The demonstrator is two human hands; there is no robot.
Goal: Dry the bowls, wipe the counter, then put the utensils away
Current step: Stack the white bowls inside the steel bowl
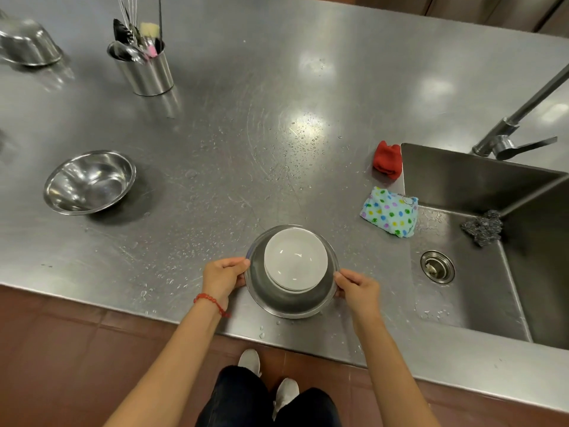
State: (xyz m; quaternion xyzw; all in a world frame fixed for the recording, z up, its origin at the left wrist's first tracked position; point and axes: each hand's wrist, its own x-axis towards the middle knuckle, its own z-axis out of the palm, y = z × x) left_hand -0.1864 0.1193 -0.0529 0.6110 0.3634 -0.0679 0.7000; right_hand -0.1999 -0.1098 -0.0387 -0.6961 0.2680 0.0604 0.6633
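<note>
From the head view, the task looks barely begun. The left hand [223, 277] and the right hand [357, 289] each grip the rim of a steel bowl [292, 300] at the near edge of the bench [246, 87], fingers curled over opposite sides. White bowls [295, 260], apparently stacked, sit inside it. Whether the steel bowl rests on the bench or is lifted just off it, I cannot tell.

Neither hand holds a cloth, so drying seems not yet started. The dotted cloth [389, 214] and the red cloth [388, 160] lie untouched beside the sink [480, 180] toward the right edge. Water droplets [295, 149] are scattered across the middle of the bench, so wiping is left too.

Another steel bowl [89, 181] stands open near the left edge, and an upturned bowl [27, 44] sits at the far left corner. The utensils [138, 35] stand in a steel holder [144, 72] at the far left, not yet put away.
</note>
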